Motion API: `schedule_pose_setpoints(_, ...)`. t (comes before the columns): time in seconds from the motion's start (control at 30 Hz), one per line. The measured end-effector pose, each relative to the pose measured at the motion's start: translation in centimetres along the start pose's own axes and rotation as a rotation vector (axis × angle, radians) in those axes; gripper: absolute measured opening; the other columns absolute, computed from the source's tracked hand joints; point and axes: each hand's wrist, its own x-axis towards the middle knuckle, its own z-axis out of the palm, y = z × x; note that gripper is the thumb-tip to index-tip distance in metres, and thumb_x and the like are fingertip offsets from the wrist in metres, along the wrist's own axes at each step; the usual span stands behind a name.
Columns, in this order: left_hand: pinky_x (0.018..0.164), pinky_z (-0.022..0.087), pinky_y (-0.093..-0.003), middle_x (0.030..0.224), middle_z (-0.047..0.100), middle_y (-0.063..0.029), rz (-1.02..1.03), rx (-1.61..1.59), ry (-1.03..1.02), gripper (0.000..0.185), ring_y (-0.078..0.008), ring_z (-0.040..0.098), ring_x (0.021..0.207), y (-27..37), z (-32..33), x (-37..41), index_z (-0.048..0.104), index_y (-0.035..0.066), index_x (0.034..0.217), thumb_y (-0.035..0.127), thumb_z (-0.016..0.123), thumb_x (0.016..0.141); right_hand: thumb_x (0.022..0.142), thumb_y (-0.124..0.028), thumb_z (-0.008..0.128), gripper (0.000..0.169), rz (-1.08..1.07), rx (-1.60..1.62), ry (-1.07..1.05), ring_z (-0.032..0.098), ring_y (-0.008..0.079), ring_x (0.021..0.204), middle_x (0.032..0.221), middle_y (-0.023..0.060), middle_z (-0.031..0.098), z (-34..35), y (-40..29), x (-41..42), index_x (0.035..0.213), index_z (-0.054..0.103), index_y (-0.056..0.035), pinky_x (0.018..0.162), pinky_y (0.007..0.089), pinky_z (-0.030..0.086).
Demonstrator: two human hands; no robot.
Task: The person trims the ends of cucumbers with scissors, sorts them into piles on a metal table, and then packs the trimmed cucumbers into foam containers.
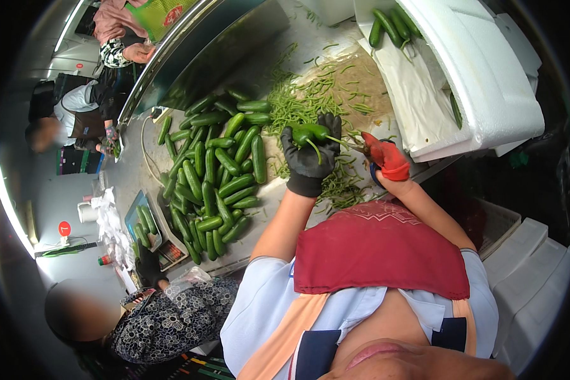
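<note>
My left hand [309,159], in a black glove, is palm up around cucumbers [305,135] whose long green stems stick out between the fingers. Just to its right, my right hand [387,154], in a red glove, grips a pair of scissors [374,175] with blue handles. The scissor blades point at one of the stems and sit close to it; whether they touch is unclear. Beneath both hands, short green stem pieces [304,104] are strewn over the metal table [270,202]. Left of my hands lies a large heap of cucumbers [211,175].
A white foam box [503,95] with several cucumbers [389,26] stands tilted on the right. At the lower left, a person [171,318] has a black-gloved hand at a blue tray [140,204] of cucumbers. Other people [83,111] work beyond the table's raised metal edge [164,52].
</note>
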Motion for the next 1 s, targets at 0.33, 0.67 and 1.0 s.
schedule_pose_setpoints(0.33,0.111,0.029,-0.0541,0.119,0.054,-0.0198,0.023,0.025,0.005,0.069,-0.0362,0.047,0.12,-1.1,-0.8,0.2,0.044,-0.004,0.12,0.048,0.061,0.078,0.076,-0.001,0.064,0.046,-0.131,-0.099,0.09,0.052,0.0297,0.065,0.071,0.0114,0.052,1.0,-0.6,1.5,0.121,0.059,-0.0101,0.059,0.0386,0.041)
schedule_pose_setpoints(0.67,0.108,0.033,-0.0528,0.115,0.056,-0.0197,0.005,0.091,0.054,0.065,-0.0373,0.05,0.116,-1.1,-1.4,0.9,0.052,-0.004,0.109,0.055,0.056,0.082,0.078,-0.004,0.063,0.04,0.02,0.077,0.055,0.058,0.0301,0.066,0.074,0.0122,0.06,2.3,1.3,-0.5,0.118,0.063,-0.0126,0.059,0.0378,0.045)
schedule_pose_setpoints(1.0,0.109,0.03,-0.0549,0.119,0.054,-0.0157,0.047,0.198,-0.054,0.062,-0.0349,0.046,0.122,-2.2,-1.9,1.4,0.05,0.002,0.114,0.055,0.058,0.083,0.077,-0.002,0.064,0.043,-0.139,-0.2,0.158,0.053,0.0282,0.064,0.07,0.0099,0.054,1.6,-0.9,1.3,0.119,0.06,-0.0091,0.058,0.0388,0.042)
